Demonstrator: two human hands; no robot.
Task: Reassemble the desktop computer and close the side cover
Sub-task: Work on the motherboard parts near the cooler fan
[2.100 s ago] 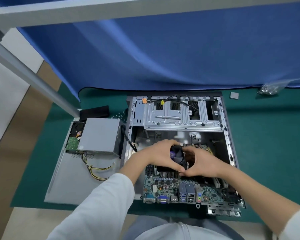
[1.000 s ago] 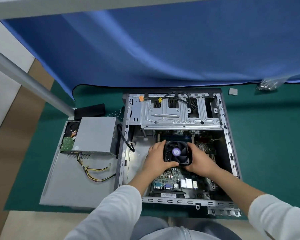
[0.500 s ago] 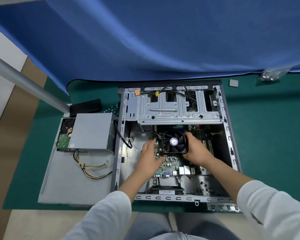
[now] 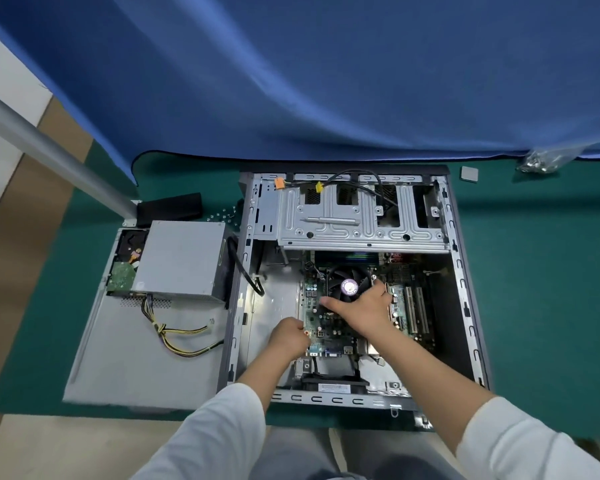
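Board (image 4: 326,323) w/ fan (image 4: 349,287) now deeper in case (image 4: 465,306). R hand (image 4: 364,308) flat on fan, fingers spread; L hand (image 4: 290,337) shifted nearer, pinching board edge.

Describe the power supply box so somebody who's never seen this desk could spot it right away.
Start at the open computer case on the green mat. Left of it lies a flat grey side panel, and the power supply sits on that panel's far end. It is the plain grey metal box with yellow and black wires trailing from its near side, next to a hard drive.
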